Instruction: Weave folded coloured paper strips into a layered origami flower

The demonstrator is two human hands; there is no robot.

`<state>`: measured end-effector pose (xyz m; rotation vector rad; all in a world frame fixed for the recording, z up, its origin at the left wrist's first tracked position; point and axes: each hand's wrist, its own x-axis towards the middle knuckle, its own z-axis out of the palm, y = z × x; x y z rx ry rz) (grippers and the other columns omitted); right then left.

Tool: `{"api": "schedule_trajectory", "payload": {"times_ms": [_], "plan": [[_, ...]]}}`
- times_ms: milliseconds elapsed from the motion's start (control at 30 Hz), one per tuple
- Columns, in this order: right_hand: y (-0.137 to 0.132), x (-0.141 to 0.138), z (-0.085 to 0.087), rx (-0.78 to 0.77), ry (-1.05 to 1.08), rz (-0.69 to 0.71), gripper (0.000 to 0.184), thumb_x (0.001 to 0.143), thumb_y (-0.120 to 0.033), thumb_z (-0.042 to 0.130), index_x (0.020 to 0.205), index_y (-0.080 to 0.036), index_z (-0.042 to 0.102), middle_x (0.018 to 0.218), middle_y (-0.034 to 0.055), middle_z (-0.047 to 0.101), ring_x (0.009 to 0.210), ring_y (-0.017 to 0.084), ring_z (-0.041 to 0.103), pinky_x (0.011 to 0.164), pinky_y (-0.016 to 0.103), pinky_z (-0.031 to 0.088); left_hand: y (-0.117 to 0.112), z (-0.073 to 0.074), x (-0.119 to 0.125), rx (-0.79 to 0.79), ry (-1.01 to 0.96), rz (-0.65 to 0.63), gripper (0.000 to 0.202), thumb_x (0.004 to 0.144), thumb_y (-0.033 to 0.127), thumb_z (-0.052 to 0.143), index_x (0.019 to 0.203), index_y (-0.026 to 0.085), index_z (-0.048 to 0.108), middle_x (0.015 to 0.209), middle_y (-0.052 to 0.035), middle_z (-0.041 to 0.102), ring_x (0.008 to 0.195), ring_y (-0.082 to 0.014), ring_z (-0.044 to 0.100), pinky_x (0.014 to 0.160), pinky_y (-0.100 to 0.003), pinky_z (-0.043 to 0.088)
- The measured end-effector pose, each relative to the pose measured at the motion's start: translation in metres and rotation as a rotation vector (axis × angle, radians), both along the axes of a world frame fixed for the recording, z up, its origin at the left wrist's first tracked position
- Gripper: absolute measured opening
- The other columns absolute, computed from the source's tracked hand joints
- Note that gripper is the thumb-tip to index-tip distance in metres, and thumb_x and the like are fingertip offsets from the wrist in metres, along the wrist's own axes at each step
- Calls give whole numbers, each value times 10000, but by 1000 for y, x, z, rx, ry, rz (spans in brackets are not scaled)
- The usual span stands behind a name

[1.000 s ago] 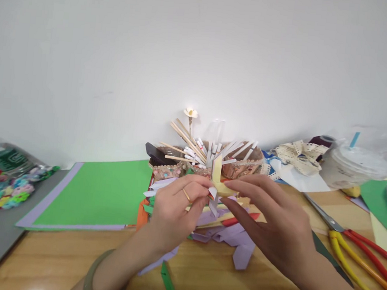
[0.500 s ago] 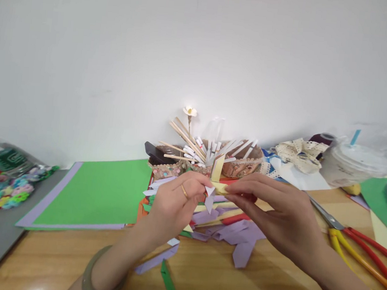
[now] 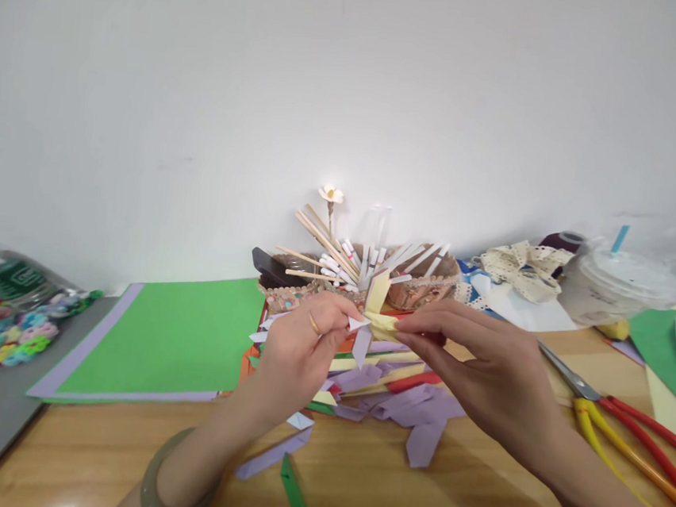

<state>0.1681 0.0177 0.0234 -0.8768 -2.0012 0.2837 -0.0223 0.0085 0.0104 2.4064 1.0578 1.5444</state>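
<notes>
paper piece of folded yellow and pale lilac strips (image 3: 378, 293) sits between the person's two hands, raised above the light brown wooden table (image 3: 386, 497), as i watch from afar. i see the left hand (image 3: 298, 353) pinching its lilac side, and the right hand (image 3: 478, 347) gripping a yellow end between thumb and fingertips. beneath, i make out a heap of flat lilac paper strips (image 3: 419, 409); nearer me lies a slim green folded paper strip (image 3: 298, 495).
</notes>
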Motion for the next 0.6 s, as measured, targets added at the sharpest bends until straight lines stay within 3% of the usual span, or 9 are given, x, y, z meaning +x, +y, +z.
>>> {"api": "schedule_trajectory", "payload": {"times_ms": [233,433,533,600], "plan": [[-2,-2,1,-54,29,-27,75,765,-110,609,751,-177,642,721,14,667,639,113,599,579,222,462,-1,-4,1,62,-7,42,226,750,-41,476,736,184,463,802,-31,622,759,-111,586,673,-230,467],[-3,-4,4,-241,93,-65,57,759,-192,620,716,-192,657,693,7,680,624,137,607,562,241,469,-2,-8,3,99,-47,64,249,736,-58,487,726,189,457,802,-25,628,750,-112,587,667,-235,476],[-3,-3,8,-339,109,-55,76,738,-230,635,688,-185,670,658,7,680,586,138,601,526,239,467,-1,-9,2,35,-125,15,236,734,-42,507,715,189,461,814,-25,629,758,-116,587,664,-247,477],[-2,1,12,-415,106,-21,96,733,-250,639,669,-189,677,621,4,674,552,139,597,480,229,455,2,-10,-1,-94,-228,-59,209,745,-10,524,723,189,464,821,-24,626,760,-116,589,657,-248,487]]}}
